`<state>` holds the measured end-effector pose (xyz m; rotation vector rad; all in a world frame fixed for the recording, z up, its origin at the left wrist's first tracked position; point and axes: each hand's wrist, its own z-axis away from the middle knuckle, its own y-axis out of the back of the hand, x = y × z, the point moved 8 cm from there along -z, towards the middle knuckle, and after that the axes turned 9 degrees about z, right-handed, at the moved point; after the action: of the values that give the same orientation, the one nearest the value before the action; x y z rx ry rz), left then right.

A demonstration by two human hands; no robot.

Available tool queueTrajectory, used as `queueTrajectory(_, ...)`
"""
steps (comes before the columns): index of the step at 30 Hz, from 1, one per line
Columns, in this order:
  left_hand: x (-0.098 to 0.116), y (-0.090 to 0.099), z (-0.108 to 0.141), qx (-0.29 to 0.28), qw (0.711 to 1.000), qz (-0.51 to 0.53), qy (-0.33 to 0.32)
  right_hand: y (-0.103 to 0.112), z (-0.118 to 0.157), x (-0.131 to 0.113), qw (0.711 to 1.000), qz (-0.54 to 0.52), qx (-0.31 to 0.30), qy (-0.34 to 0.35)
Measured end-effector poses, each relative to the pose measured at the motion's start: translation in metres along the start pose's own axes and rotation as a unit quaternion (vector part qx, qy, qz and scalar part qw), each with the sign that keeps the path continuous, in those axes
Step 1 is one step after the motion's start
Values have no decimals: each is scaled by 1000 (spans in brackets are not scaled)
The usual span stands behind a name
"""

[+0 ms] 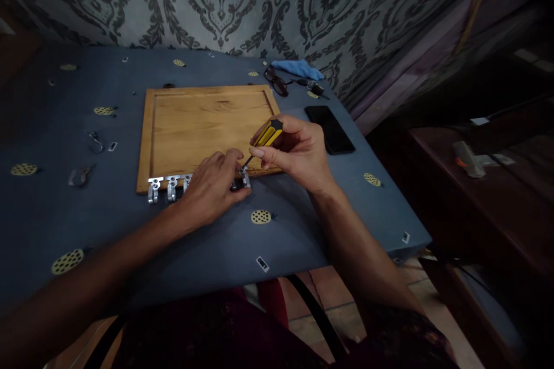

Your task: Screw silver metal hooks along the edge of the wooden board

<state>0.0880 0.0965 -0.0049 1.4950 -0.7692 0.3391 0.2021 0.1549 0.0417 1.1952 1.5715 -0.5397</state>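
Note:
A wooden board with a raised frame lies flat on the table. Along its near edge runs a metal hook rail with several silver hooks, partly covered by my left hand. That hand grips the rail and board edge, fingers on top and thumb below by the right-hand hook. In my closed right hand is a yellow and black screwdriver, tilted, its thin shaft pointing down to the left. Its tip meets the rail at the right-hand hook; any screw there is too small to make out.
On the blue pineapple-print tablecloth, a black phone lies right of the board. Sunglasses, keys and a blue cloth lie behind it. Small metal pieces and a clear packet are at left.

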Motion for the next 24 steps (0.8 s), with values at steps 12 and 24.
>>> queueTrajectory(12, 0, 0, 0, 1, 1000, 1, 0, -5, 1, 0, 998, -13, -66, -4)
queueTrajectory(24, 1, -1, 0, 0, 1000, 5, -3, 8, 1, -3, 995, 35, 95, 25)
